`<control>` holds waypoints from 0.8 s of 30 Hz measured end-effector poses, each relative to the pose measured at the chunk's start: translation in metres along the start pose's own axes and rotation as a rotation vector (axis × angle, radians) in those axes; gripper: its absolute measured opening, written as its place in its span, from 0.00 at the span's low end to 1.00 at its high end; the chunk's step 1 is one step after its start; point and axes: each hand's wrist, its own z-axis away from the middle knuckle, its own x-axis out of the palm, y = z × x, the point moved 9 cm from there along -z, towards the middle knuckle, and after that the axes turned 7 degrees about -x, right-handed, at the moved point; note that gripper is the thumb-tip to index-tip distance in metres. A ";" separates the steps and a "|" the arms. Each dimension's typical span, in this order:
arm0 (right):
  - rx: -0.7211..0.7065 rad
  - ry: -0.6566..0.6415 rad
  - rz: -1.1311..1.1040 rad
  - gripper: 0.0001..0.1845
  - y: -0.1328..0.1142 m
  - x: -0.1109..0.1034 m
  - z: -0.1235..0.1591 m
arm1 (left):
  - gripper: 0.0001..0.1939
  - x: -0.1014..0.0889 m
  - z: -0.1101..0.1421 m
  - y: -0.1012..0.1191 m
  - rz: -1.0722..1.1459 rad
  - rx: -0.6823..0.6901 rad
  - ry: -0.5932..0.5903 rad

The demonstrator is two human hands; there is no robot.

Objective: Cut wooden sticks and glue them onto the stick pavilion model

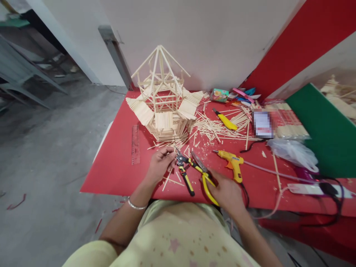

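My left hand [161, 162] is closed in a pinch just left of the pliers' jaws, and whatever its fingertips hold is too small to make out. The pliers [182, 160], with black-and-yellow handles, lie spread on the red tabletop [116, 163]. In my right hand [226, 190] are scissors [206, 180] with yellow handles, their blades pointing up and left beside the pliers. Beyond both hands stands a tower-like model [164, 100] built of thin wooden sticks, with a pointed open roof frame and slatted lower eaves. A few cut sticks [167, 180] lie by my left hand.
Left of the hands is a clear ruler [135, 144]. On the right are a yellow glue gun [232, 163], a yellow utility knife [226, 120], many loose sticks [211, 128], a plastic bag [293, 152], packed sticks [290, 120], a power strip [303, 188] and a green board [324, 137].
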 end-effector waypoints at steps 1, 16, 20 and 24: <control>-0.011 -0.012 -0.033 0.25 -0.006 0.007 0.001 | 0.14 0.000 0.000 0.000 0.004 -0.005 0.001; -0.186 0.040 0.133 0.26 0.001 0.006 0.002 | 0.16 -0.013 0.005 0.039 0.214 0.039 0.112; 0.073 0.161 0.198 0.26 0.053 -0.023 -0.003 | 0.15 -0.015 0.004 0.046 0.221 0.068 0.140; 0.321 0.024 0.167 0.26 0.110 -0.018 -0.016 | 0.15 -0.021 0.001 0.051 0.240 0.089 0.189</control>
